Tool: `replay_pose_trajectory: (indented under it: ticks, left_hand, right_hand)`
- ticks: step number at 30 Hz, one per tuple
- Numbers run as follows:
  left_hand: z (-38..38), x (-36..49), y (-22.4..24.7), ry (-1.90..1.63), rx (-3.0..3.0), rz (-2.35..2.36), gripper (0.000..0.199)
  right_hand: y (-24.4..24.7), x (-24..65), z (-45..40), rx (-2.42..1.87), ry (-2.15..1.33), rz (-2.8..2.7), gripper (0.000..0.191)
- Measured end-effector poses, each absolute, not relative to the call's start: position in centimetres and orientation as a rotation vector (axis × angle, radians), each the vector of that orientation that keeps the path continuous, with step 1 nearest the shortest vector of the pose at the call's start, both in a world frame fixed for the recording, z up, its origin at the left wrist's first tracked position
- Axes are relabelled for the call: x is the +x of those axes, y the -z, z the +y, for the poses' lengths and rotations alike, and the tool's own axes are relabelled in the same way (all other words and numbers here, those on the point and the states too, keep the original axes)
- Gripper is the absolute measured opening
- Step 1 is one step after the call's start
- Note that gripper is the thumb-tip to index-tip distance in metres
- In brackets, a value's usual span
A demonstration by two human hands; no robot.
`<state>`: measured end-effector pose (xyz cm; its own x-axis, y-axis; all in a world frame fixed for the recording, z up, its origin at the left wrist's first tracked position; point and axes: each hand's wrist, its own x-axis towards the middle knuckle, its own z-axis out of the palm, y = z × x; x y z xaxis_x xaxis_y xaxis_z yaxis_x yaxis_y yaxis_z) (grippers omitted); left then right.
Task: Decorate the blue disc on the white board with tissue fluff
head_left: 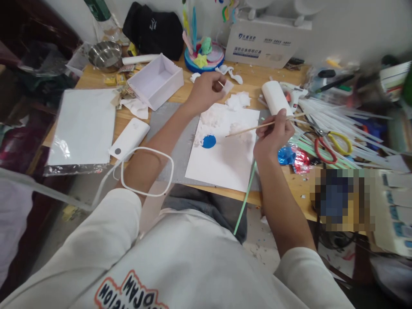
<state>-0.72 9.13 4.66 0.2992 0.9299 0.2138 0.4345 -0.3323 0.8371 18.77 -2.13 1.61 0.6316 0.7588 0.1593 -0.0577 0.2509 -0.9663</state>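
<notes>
My left hand (209, 88) is raised over the far edge of the white paper sheet (222, 165), fingers pinching a small whitish piece (228, 88) whose material I cannot make out. Between finger and thumb, my right hand (275, 134) grips a thin wooden stick (246, 130). Its dark tip points left, over the middle of the sheet. On the sheet lies a blue disc (209, 141), with pale, fluffy white bits (210, 120) beyond it and around its edge. Crumpled white tissue (238, 101) rests at the sheet's far edge.
A grey mat (174, 133) lies under the sheet. Left are an open white box (156, 83) and a white power bank (129, 138). At right stand a white roll (277, 98), scissors (325, 148) and many pale strips (347, 122). A green strip (244, 199) overhangs the front edge.
</notes>
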Motion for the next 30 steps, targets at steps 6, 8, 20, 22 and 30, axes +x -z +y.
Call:
replay_pose_trajectory:
  ticks: [6, 8, 20, 22, 30]
  left_hand:
    - [-2.0, -4.5, -5.4, -0.794, 1.769, 1.208, 0.010]
    - [-5.4, -5.3, -4.8, -0.777, 1.715, 1.257, 0.006]
    - [-8.9, -3.8, -1.4, -0.691, 1.916, 1.533, 0.018]
    - [-8.2, -3.9, -1.2, -0.719, 1.896, 1.603, 0.016]
    - [-7.6, -4.5, -0.8, -0.734, 1.788, 1.732, 0.012]
  right_hand:
    - [-2.8, 16.8, -4.1, -1.175, -0.604, -0.841, 0.067]
    - [-3.1, 16.3, -4.6, -1.177, -0.582, -0.854, 0.068]
    - [-2.6, 15.9, -4.9, -1.138, -0.663, -0.850, 0.059]
    - [-2.6, 15.9, -5.0, -1.145, -0.670, -0.849, 0.058]
    - [-2.8, 14.9, -5.9, -1.130, -0.763, -1.018, 0.054]
